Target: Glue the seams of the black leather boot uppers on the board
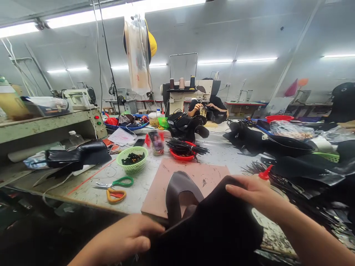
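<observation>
My right hand (253, 190) grips the upper right edge of a large black shoe-upper piece (210, 229), thumb on the near face and the other fingers mostly behind it. At the lower left, my left hand (130, 236) holds the edge of the same piece, its fingertips partly hidden. Beyond it, a dark grey-brown, U-shaped toe part (181, 181) lies over a pink board (158, 184). The black material covers its lower end, so I cannot tell whether the two are joined.
Left of the board lie green-handled scissors (123, 181), orange-handled scissors (115, 195) and a green basket (132, 159). Black strips fill a red bowl (183, 157) behind. Black leather pieces (302, 166) crowd the right, near a red-nozzled bottle (265, 173). A co-worker's hands (198, 108) are at a sewing machine.
</observation>
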